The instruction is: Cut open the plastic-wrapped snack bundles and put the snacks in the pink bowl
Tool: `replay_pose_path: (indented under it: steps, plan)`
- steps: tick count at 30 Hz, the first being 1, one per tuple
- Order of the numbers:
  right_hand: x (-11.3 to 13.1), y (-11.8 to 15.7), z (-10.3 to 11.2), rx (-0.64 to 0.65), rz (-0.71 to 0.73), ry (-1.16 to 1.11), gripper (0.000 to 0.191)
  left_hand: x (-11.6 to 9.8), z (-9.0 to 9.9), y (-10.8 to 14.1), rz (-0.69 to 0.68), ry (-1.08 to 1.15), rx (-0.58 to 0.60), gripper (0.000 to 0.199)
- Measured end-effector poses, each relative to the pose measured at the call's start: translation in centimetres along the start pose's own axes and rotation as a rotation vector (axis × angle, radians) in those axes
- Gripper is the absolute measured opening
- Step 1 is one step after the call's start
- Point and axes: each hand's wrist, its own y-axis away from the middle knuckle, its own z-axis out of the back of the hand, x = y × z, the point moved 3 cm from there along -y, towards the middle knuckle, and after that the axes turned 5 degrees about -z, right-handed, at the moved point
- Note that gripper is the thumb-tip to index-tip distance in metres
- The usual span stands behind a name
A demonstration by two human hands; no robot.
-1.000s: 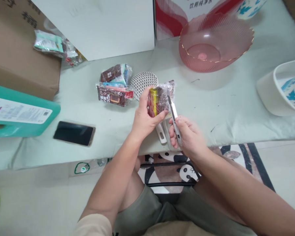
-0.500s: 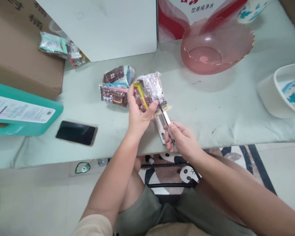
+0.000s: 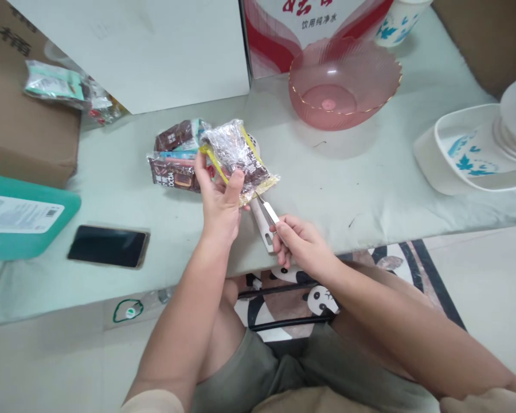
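My left hand (image 3: 221, 201) holds a crinkly clear snack packet (image 3: 236, 152) with yellow edges and dark brown print, tilted above the table, thumb on its front. My right hand (image 3: 298, 241) is closed around a slim silver-white utility knife (image 3: 270, 211). Its thin dark tip points at the packet's lower yellow seam; whether it touches is hard to tell. Under the packet lies a white slotted spoon (image 3: 264, 229), its handle toward me and its holed head mostly covered. Left of the packet are several wrapped snacks (image 3: 176, 172), one in brown cocoa wrapping.
A pink gold-rimmed bowl (image 3: 344, 103) stands at the back right. At right sits a white tub (image 3: 430, 166) with paper cups in it. A black phone (image 3: 107, 245) and a green jug (image 3: 30, 229) are at left. Boxes (image 3: 189, 51) line the back.
The whole view has swung to the right. The knife has drawn back from the packet's front to its lower edge, and the packet is turned more toward me.
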Motion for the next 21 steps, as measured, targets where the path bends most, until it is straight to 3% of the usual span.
replay_pose_path:
  steps: [5,8,10,15,17,21]
  plan:
    - [0.2,1.6,2.4,-0.041,0.015,0.13,0.033,0.0,-1.6,0.0,0.018,0.052,-0.007,0.105]
    - [0.7,2.7,4.6,-0.121,0.101,0.282,0.03,0.4,-2.3,-0.1,0.034,0.056,0.005,0.101]
    - [1.5,3.3,6.6,-0.263,0.218,0.442,0.031,0.7,-2.7,-0.2,0.046,0.063,0.021,0.107]
    - [3.7,4.1,11.8,-0.764,0.554,0.844,0.03,1.6,-4.3,0.4,0.08,0.042,0.107,0.112]
    - [3.8,3.7,13.6,-0.863,0.502,0.983,0.03,2.0,-5.1,1.0,0.11,0.043,0.159,0.11]
    - [3.4,3.0,16.2,-0.945,0.253,1.239,0.032,2.5,-6.5,2.2,0.131,0.091,0.249,0.106]
